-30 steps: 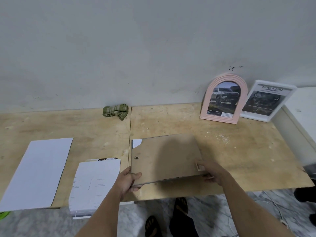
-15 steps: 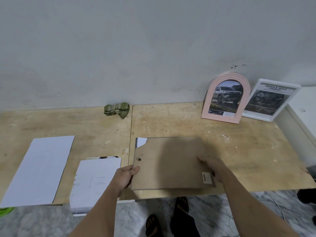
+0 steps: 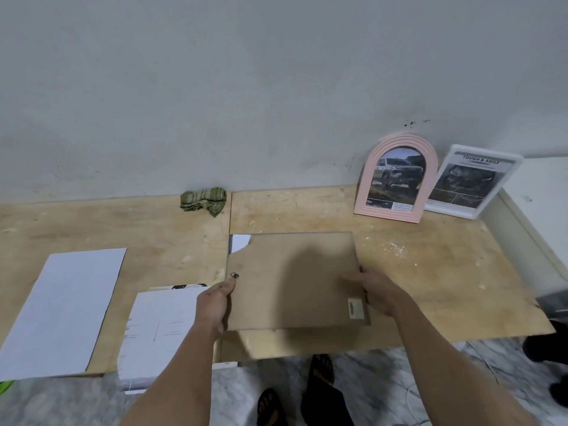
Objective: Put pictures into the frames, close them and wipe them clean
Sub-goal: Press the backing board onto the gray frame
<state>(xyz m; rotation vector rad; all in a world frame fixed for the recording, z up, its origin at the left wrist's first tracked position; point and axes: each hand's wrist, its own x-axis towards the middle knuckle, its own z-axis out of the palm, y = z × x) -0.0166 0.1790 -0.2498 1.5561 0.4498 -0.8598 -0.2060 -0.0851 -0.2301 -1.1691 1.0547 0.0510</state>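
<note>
A brown backing board (image 3: 292,278) lies flat, face down, over a frame on the plywood table (image 3: 430,278). Its far left corner is broken off, and white paper (image 3: 239,242) shows there. My left hand (image 3: 215,305) grips the board's left edge near a small metal hanger (image 3: 234,275). My right hand (image 3: 378,290) holds the right edge, just above a pale label (image 3: 355,308). A green checked cloth (image 3: 203,200) lies crumpled by the wall.
A pink arched frame (image 3: 396,179) and a white frame (image 3: 473,181), both with car pictures, lean on the wall at the back right. Two white sheets (image 3: 67,305) (image 3: 159,333) lie at the left, the nearer one over the table's front edge. My feet show below.
The board was tilted up off the table a second ago; both hands have lowered it flat. My left hand has slid up along its left edge.
</note>
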